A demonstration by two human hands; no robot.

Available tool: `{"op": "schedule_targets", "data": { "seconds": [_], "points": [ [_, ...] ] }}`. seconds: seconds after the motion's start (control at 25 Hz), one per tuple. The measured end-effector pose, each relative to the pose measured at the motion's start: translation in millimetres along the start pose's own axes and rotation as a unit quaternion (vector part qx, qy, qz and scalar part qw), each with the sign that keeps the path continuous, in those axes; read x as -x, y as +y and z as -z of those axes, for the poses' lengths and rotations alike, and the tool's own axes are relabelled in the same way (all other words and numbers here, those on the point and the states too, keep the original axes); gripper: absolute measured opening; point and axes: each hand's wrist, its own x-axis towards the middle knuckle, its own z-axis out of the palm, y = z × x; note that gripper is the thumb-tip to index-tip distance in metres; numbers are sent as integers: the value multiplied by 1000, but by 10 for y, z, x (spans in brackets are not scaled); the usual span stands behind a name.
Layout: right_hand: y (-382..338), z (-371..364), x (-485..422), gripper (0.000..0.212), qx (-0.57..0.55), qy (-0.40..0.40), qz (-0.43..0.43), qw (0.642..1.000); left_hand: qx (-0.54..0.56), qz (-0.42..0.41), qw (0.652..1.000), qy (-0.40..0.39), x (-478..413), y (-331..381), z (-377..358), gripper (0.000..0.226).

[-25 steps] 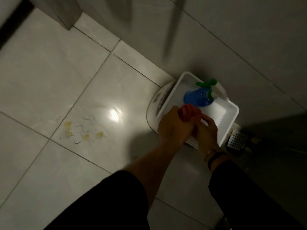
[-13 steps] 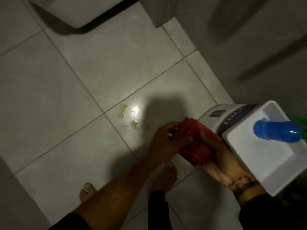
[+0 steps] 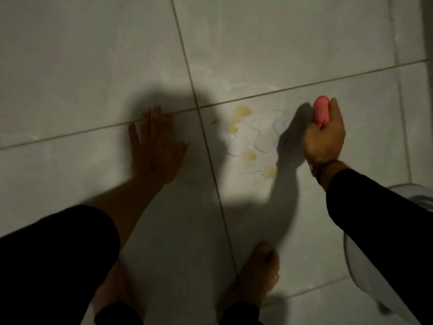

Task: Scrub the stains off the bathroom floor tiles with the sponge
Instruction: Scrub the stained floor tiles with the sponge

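Note:
Yellow blotches and blue wavy lines make up the stains [image 3: 250, 139] on a pale floor tile [image 3: 293, 43], lit by a bright patch. My right hand [image 3: 324, 134] hovers just right of the stains, squeezed around a pink-red sponge [image 3: 320, 111] that sticks out above the fingers. My left hand [image 3: 157, 146] lies flat on the floor left of the stains, fingers spread, holding nothing. The sponge is apart from the stains.
My two bare feet [image 3: 257, 270] stand at the bottom of the view. A white rounded object [image 3: 365, 266] sits at the lower right edge, partly behind my right sleeve. Dark grout lines cross just left of and above the stains.
Both hands held the red sponge beside the white bin; now only the right hand holds it near the stains, and the left hand has gone down flat on the floor. The bin has left the view.

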Motion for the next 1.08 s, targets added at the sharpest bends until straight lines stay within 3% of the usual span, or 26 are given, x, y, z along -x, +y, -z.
{"op": "schedule_targets", "data": {
  "seconds": [0.08, 0.16, 0.32, 0.4, 0.52, 0.6, 0.64, 0.72, 0.8, 0.84, 0.96, 1.08],
  "points": [
    [107, -376, -48, 74, 106, -17, 87, 990, -26, -21, 999, 39, -93, -154, -247, 79],
    [209, -727, -17, 84, 181, -10, 145, 973, -26, -40, 996, 76, -145, -312, -436, 77],
    [-41, -1029, -173, 87, 214, 57, 154, 963, -15, -45, 993, 107, -161, -327, -540, 77],
    [-399, -1295, -210, 83, 244, 61, 226, 941, -17, -51, 993, 108, -194, -330, -557, 78],
    [-453, -1681, 327, 78, 304, -9, 439, 845, -24, -52, 993, 105, -189, -348, -551, 79],
    [74, -1541, 928, 79, 348, -107, 483, 796, -21, -50, 993, 106, -183, -351, -556, 80],
    [356, -1337, 1156, 80, 372, -133, 463, 793, -19, -52, 993, 107, -182, -355, -563, 81],
    [632, -959, 1224, 88, 360, -135, 353, 853, -17, -56, 992, 108, -191, -353, -574, 81],
    [453, -929, 821, 87, 299, -78, 241, 920, -22, -59, 992, 110, -196, -356, -600, 80],
    [193, -1037, 558, 86, 280, -39, 219, 934, -20, -58, 992, 110, -190, -358, -615, 80],
    [-682, -1646, 49, 80, 292, 11, 327, 899, -26, -59, 991, 118, -180, -353, -646, 79],
    [-515, -1904, 609, 75, 291, -30, 494, 819, -9, -57, 992, 108, -186, -373, -598, 76]
  ]
}}
